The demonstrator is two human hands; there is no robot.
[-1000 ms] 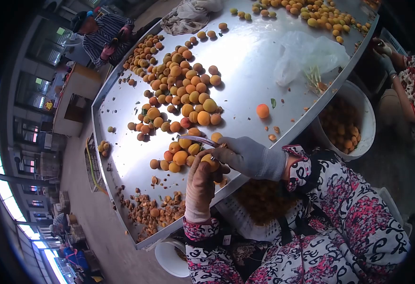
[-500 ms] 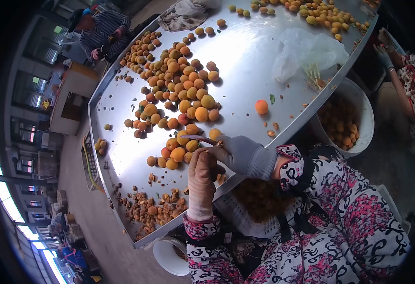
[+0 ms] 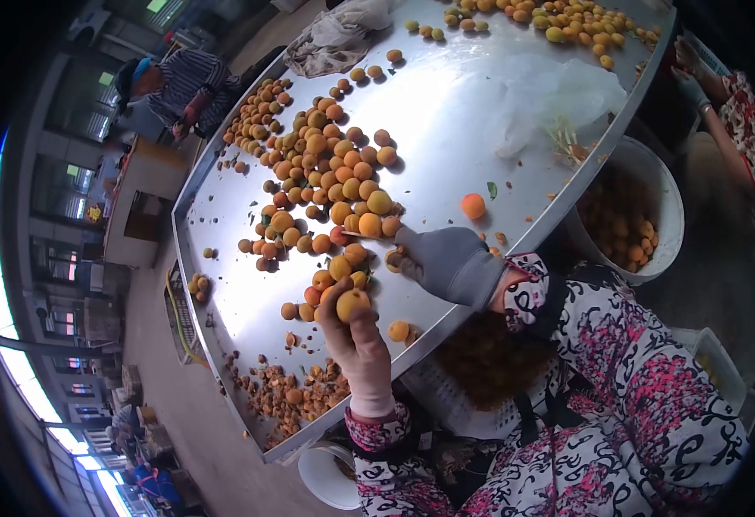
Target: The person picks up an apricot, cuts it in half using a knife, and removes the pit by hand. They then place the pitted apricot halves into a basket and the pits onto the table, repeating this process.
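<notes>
My left hand (image 3: 362, 358) has its fingers round a yellow-orange apricot (image 3: 354, 307) at the near side of the metal table. My right hand (image 3: 451, 265), in a grey glove, is closed on a knife (image 3: 362, 235); its thin blade points left across the fruit. An apricot (image 3: 393, 258) shows right at the gloved fingertips. Beyond both hands spreads a heap of whole apricots (image 3: 343, 177). One loose apricot (image 3: 399, 331) lies between my hands near the table edge.
Pits and scraps (image 3: 287, 392) cover the table's near-left corner. A plastic bag (image 3: 558, 99) lies at the right. A white bucket (image 3: 675, 207) of apricots stands beside the table, another bucket (image 3: 321, 482) below. A person in stripes (image 3: 192, 86) is across; another person's arm (image 3: 726, 146) is at right.
My hands have moved apart. The left now has an apricot in its fingers, and the gloved right hand has shifted slightly up and right with the knife. A loose apricot now shows between them.
</notes>
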